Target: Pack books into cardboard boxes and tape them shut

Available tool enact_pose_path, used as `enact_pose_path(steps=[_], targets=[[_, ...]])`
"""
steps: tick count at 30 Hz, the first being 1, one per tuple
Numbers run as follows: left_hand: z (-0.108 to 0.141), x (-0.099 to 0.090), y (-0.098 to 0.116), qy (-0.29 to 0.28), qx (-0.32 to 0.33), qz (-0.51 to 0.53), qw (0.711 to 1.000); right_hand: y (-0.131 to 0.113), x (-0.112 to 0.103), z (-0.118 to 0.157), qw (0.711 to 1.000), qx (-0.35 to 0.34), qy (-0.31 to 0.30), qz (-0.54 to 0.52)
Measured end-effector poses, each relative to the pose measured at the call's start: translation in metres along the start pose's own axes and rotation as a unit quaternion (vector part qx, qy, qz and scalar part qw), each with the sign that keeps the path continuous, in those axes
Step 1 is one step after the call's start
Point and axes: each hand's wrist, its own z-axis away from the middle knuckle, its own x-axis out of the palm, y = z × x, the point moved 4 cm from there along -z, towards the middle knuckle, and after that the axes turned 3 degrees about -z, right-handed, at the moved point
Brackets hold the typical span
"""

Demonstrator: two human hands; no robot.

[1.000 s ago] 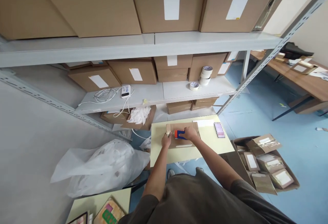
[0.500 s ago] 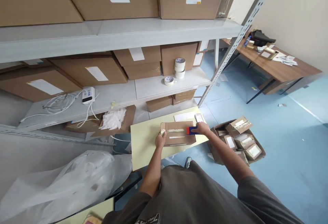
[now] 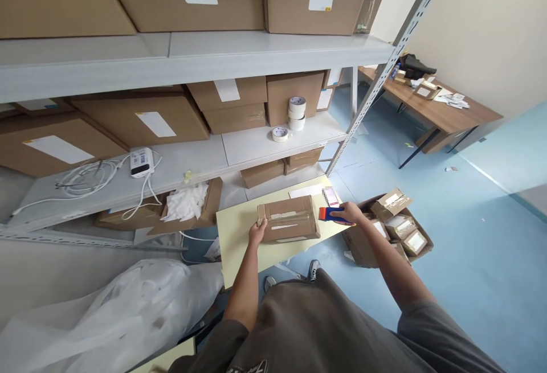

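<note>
Shelving [image 3: 196,68] fills the far side of the scene, with a pale yellow table [image 3: 233,253] set against its near side. On the floor at right, a box of parcels [image 3: 361,248] stands close by the table's right end, so the right forearm is best kept high enough to pass over it. The carton [image 3: 290,232] lies flat on the middle of the table, long side running left to right. Just off its right end hangs a blue and orange tape dispenser [image 3: 331,214], held by the right hand [image 3: 352,212] with the fingers closed round its handle. The left hand [image 3: 256,232] grips the carton's left end at the near corner; the tips of those fingers are partly hidden.

Smallest is the shiny band of tape [image 3: 301,216] along the carton's top; whether any runs across to the dispenser is too fine to tell. For a neat band, judged from here, the left hand should bear down so the carton cannot slide right, and the right should pull level and taut, then press over the right edge before cutting. A slack pull would likely wrinkle.
</note>
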Motion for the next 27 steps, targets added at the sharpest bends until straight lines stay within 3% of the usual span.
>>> enact_pose_path(steps=[4, 8, 10, 14, 17, 21, 24, 27], targets=[[-0.007, -0.036, -0.028, 0.028, -0.047, -0.031, 0.998, -0.066, 0.011, 0.01, 0.999, -0.03, 0.022, -0.029], [-0.011, -0.08, -0.035, 0.082, -0.06, -0.034, 0.994, -0.157, 0.014, 0.014, 0.996, -0.077, 0.036, -0.016], [-0.01, -0.1, -0.027, 0.096, -0.021, -0.011, 0.995, -0.209, 0.018, 0.014, 0.994, -0.103, 0.024, 0.001], [0.004, -0.131, 0.0, 0.079, 0.133, 0.083, 0.984, -0.308, 0.036, 0.021, 0.988, -0.147, -0.002, 0.057], [0.016, -0.142, -0.002, 0.072, 0.127, 0.081, 0.986, -0.359, 0.052, 0.026, 0.983, -0.164, -0.007, 0.081], [0.026, -0.139, -0.014, 0.067, 0.072, 0.041, 0.994, -0.378, 0.059, 0.023, 0.982, -0.168, -0.022, 0.086], [0.03, -0.123, -0.009, 0.072, 0.042, 0.006, 0.996, -0.365, 0.053, 0.014, 0.981, -0.172, -0.039, 0.083], [0.033, -0.098, 0.01, 0.085, 0.022, -0.026, 0.996, -0.339, 0.042, 0.004, 0.981, -0.172, -0.043, 0.079]])
